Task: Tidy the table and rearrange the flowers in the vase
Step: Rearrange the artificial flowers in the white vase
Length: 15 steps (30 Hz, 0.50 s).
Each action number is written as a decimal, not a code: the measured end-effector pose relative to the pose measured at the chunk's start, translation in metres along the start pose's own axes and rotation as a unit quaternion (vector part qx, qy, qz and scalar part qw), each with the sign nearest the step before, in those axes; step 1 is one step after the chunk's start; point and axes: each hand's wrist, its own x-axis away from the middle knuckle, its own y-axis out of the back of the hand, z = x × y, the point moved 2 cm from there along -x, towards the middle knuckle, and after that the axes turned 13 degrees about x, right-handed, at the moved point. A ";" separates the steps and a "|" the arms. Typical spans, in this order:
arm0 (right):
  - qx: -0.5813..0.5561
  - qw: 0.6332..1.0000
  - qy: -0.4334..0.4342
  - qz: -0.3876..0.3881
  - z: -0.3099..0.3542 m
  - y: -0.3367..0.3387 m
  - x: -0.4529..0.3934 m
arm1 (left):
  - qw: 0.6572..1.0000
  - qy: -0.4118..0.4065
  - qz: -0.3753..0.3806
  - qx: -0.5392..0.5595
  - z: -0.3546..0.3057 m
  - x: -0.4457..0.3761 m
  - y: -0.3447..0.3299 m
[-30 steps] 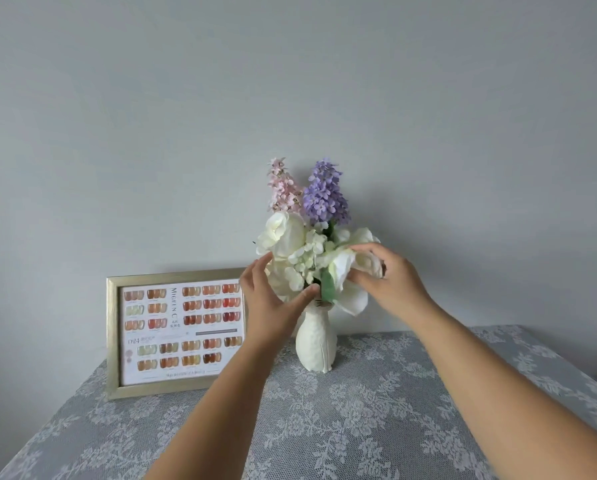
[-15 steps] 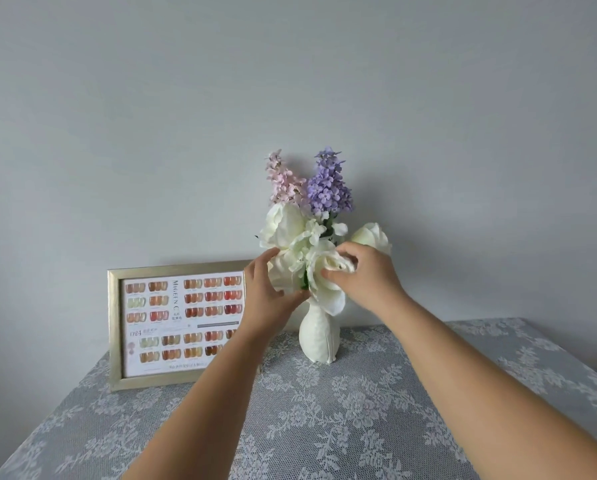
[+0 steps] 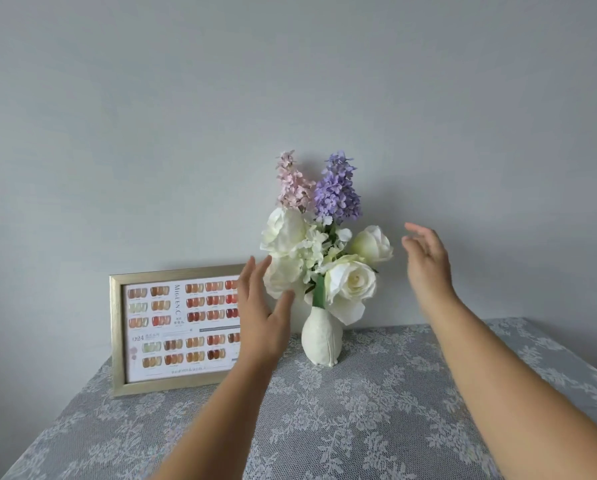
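- Frame: gold-edged, a colour chart inside, propped against the wall at the table's back left.
- Left hand: fingers straight and spread, holding nothing, just left of the flowers; whether the fingertips touch a petal is unclear.
- Vase: white, upright on the lace cloth, holding white roses with pink and purple sprigs.
- Right hand: relaxed, empty, apart from the blooms.
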 end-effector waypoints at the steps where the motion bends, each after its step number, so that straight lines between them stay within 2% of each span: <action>1: 0.002 0.999 -0.016 0.044 -0.004 -0.004 -0.008 | 1.000 -0.012 0.005 -0.008 -0.006 0.004 -0.006; 3: -0.003 0.991 -0.024 0.134 -0.005 -0.015 -0.016 | 0.999 -0.020 0.017 -0.019 -0.017 0.010 -0.018; 5: 0.004 0.985 -0.004 0.173 0.000 -0.023 -0.017 | 0.999 -0.022 0.025 -0.042 -0.025 0.014 -0.028; 10: 0.058 0.982 0.066 0.167 0.006 -0.025 -0.004 | 0.994 -0.024 0.003 -0.103 -0.034 0.013 -0.041; 15: 0.077 0.973 0.081 0.200 0.006 -0.020 0.012 | 0.991 -0.033 0.003 -0.129 -0.033 0.011 -0.044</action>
